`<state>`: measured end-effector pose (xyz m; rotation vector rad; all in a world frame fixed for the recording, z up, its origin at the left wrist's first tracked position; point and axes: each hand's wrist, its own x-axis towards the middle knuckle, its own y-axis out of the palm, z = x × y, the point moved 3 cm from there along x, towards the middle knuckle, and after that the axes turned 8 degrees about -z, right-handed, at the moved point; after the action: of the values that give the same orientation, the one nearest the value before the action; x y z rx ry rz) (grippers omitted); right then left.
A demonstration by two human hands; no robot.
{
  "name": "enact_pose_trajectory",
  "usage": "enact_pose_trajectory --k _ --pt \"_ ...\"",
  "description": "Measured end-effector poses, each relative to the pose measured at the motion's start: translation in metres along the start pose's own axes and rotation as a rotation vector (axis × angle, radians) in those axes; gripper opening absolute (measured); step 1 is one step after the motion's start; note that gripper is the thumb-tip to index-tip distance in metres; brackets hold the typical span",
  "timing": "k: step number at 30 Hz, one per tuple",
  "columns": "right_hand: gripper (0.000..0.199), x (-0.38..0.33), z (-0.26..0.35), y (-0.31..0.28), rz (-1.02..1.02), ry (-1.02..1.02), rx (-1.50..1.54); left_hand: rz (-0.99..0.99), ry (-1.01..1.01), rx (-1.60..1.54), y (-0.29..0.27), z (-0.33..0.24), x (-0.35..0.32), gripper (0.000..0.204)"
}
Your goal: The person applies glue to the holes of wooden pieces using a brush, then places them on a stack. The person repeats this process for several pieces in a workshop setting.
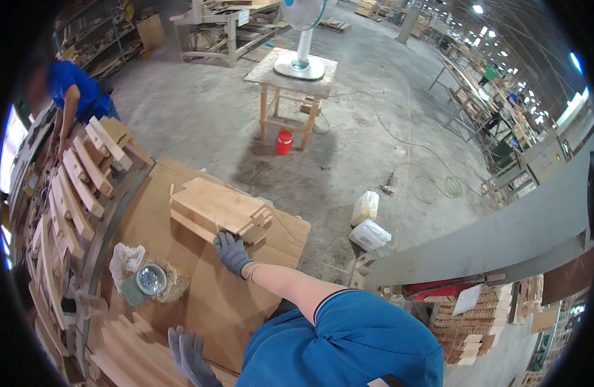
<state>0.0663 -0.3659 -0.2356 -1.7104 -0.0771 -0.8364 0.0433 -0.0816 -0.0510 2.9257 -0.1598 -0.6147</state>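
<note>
My right hand, in a grey glove, reaches to the near edge of a stack of pale wooden boards. Its fingers are stretched out and touch the wood, with no firm grip visible. The stack lies on a sheet of brown cardboard. Low in the picture, my left hand, also gloved in grey, is open with its fingers apart and nothing in it. It is nearest to several long pale wooden pieces at the lower left.
A round metal tin stands beside a crumpled white plastic bag. Curved wooden parts line a rack at left, where a co-worker bends over. Two plastic jugs and a grey machine beam are at right; a fan table stands ahead.
</note>
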Motion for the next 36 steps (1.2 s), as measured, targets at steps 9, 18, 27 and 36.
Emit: enact_pose_trajectory --k 9,18,27,36 --pt "0.024 -0.015 -0.017 0.001 -0.024 0.174 0.588 0.008 0.016 -0.005 -0.016 0.012 -0.007 0.053" --pt "0.043 -0.049 -0.029 -0.095 0.517 0.980 1.468 0.104 -0.144 0.003 -0.002 0.053 0.005 0.057" --pt "0.042 -0.015 0.009 -0.217 0.472 -0.236 1.414 -0.129 0.061 -0.234 0.032 0.003 0.042 0.053" --pt "0.027 0.070 0.051 -0.130 0.440 0.296 1.832 -0.156 0.124 -0.303 -0.050 -0.030 0.112 0.050"
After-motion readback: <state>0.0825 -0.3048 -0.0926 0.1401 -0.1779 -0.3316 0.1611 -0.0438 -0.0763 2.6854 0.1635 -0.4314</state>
